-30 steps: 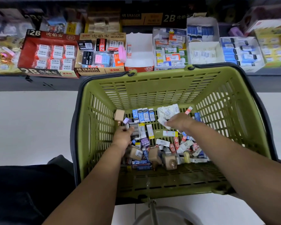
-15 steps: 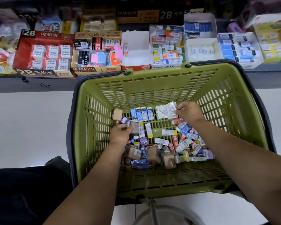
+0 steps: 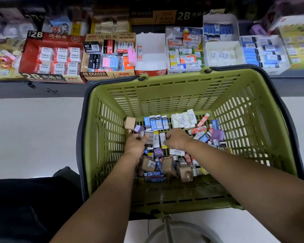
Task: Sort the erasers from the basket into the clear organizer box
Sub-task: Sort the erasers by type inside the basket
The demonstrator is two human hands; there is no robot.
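The erasers lie in a loose heap on the bottom of the green basket. They are too jumbled and blurred to count in full, and some are covered by the two hands and forearms. Four blue-and-white erasers stand side by side at the far wall. Just right of them is a fan of white erasers whose number is unclear. There are four tan boxes, one at the far left and three at the near edge of the heap, and three purple pieces.

The left grip holds a grey-sleeved eraser at the left of the heap, thumb on top and fingers curled beneath. The right grip is just beside it, back of the hand up, fingers curled under with their tips hidden. A yellow-ended eraser lies between the two grips, against the right one. I cannot tell whether the right grip holds anything.

The green basket stands on a pale floor. Beyond it a low shelf carries open display boxes: a red 2B box showing six wrapped erasers, a 4B ERASER box, and others too blurred to read. Dark clothing at the lower left and a grey curved object at the bottom are cut off.
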